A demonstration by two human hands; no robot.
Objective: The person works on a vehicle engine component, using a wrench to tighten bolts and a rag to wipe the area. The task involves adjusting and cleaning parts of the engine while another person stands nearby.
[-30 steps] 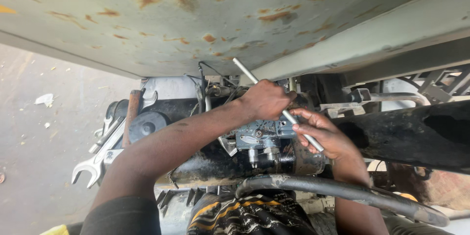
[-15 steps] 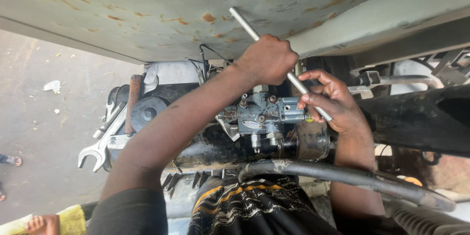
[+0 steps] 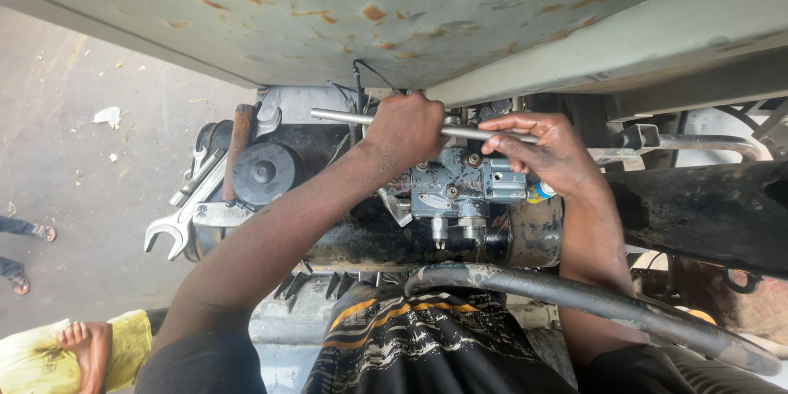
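My left hand is closed around a long shiny metal bar that lies almost level across the top of a greasy grey valve block. My right hand pinches the same bar further to the right, just above the block's blue-grey body. The bar's left end sticks out past my left fist. The block sits on a black cylindrical tank under a rusty pale metal panel.
Several spanners and a wooden-handled tool lie on the tank's left end. A thick black hose curves across in front of me. A dark frame beam runs right. Another person in yellow crouches lower left; feet stand on the concrete.
The bar has swung from a steep diagonal to nearly level. Both hands turned with it, my left hand moving left and down. The view has shifted a little.
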